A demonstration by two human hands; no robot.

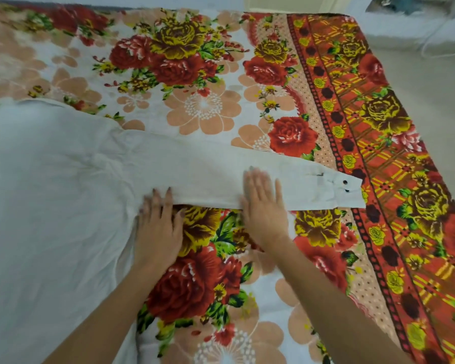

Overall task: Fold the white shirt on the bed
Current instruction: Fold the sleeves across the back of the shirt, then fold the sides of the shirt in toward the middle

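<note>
The white shirt (50,193) lay spread flat across the left side of the bed (208,74), its one visible sleeve (247,174) stretched out to the right over the flowered bedsheet (378,153). Both hands were open and flat, gripping nothing: the left hand (158,232) pressed at the armpit seam, the right hand (264,208) lay on the sleeve's lower edge, blurred. I judged the folding barely begun; the sleeve was only being smoothed, with no fold made yet. I counted one shirt, one sleeve in sight, two dark buttons (345,185) on its cuff (348,190), two hands.
</note>
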